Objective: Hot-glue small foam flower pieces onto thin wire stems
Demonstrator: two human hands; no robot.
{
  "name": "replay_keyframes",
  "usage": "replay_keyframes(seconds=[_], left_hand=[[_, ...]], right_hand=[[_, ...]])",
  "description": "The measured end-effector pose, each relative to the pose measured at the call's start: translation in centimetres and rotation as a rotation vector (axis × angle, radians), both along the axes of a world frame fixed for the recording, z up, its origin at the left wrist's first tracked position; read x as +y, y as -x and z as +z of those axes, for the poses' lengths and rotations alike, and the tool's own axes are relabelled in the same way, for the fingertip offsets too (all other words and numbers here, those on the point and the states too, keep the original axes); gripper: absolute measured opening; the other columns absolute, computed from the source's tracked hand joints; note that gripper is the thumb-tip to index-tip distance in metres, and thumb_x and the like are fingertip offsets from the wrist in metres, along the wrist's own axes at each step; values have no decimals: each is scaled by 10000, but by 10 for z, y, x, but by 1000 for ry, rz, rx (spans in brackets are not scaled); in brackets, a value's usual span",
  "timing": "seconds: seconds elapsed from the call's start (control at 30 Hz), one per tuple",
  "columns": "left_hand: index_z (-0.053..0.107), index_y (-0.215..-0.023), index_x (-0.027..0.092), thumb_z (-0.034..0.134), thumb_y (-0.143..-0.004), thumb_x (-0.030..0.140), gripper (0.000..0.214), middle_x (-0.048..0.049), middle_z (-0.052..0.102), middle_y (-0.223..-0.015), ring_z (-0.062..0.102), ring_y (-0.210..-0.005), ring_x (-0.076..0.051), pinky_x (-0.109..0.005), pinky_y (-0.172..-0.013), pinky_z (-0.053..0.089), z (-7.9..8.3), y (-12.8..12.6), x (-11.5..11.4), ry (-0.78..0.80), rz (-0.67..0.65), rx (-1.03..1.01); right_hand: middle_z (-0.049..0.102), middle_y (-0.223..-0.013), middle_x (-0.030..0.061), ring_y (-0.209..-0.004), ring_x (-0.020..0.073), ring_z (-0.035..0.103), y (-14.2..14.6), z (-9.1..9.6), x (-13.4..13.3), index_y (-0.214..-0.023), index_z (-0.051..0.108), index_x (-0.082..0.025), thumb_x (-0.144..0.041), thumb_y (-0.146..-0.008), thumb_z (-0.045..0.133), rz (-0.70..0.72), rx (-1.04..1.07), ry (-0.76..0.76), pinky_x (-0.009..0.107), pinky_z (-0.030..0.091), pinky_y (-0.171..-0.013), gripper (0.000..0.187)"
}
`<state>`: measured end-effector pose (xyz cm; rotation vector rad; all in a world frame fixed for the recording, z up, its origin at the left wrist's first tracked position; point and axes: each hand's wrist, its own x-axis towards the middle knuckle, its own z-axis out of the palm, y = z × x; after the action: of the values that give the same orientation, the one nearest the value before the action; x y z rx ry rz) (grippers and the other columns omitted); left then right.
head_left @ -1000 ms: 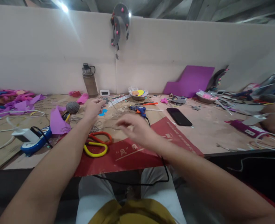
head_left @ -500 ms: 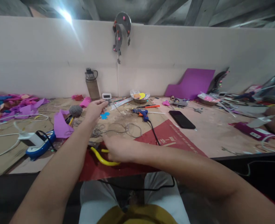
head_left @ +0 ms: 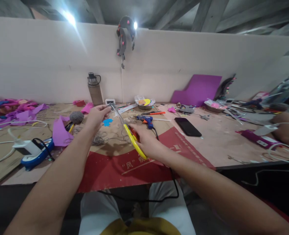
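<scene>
My left hand [head_left: 99,115] is raised over the table's left middle, thumb and fingers pinched on grey yarn [head_left: 110,104]; only a small grey bit shows at the fingertips. My right hand [head_left: 148,142] grips the scissors [head_left: 134,141] by their yellow and red handles. Their metal blades point up and left, with the tips close to my left fingertips; whether they touch the yarn I cannot tell. Loose grey yarn [head_left: 99,139] lies tangled below, and a grey yarn ball [head_left: 76,117] sits left of my left hand. A blue felt cutout [head_left: 107,122] lies beneath the blades.
A blue glue gun [head_left: 148,121] and black phone [head_left: 187,127] lie right of centre. Behind stand a bottle [head_left: 94,91] and a bowl [head_left: 145,105]. Power strips sit left [head_left: 38,158] and right [head_left: 259,138]; another person's arm [head_left: 287,130] is at far right.
My right hand has lifted the scissors from the red sheet at the front and brought them up toward my left hand. My left hand has stayed nearly in place.
</scene>
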<state>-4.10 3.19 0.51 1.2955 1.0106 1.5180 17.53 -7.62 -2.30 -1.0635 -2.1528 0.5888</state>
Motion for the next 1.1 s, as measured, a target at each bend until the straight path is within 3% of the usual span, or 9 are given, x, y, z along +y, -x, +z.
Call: replay_keyframes(seconds=[0.13,0.37,0.73,1.1], left_hand=[[610,-685,118,727,-655,216,156,32,483,-577,395,-460,-29,-162,-432,308,2,-2,-4,31,-58,-43],[534,-646,135,717,-651,160,185,53,437,-548,371,-450,-25,-155,-433,297,4,-6,-7,53,-82,-163],[574,-647,111,723,-638,174,163,9,533,-609,411,-460,-21,-151,-441,317,0,-10,-6,29,-105,-163],[596,-630,92,686,-661,162,118,1,513,-595,390,-453,-20,-138,-400,283,1,-10,-6,20,-128,-120]], right_hand=[[627,-1163,119,-1020,211,598,11,-6,15,-1322,455,-182,-242,-853,492,-74,-9,-56,317,449,-870,474],[640,-959,106,-764,174,560,12,-11,25,-1356,433,-142,-254,-874,494,-155,-158,-93,271,414,-700,498],[613,-1046,114,-848,168,557,10,-16,32,-1405,392,-144,-240,-880,509,-240,-187,-144,258,417,-766,547],[627,-1135,126,-925,215,612,9,-5,30,-1385,421,-164,-279,-872,491,-304,-296,-162,295,444,-776,530]])
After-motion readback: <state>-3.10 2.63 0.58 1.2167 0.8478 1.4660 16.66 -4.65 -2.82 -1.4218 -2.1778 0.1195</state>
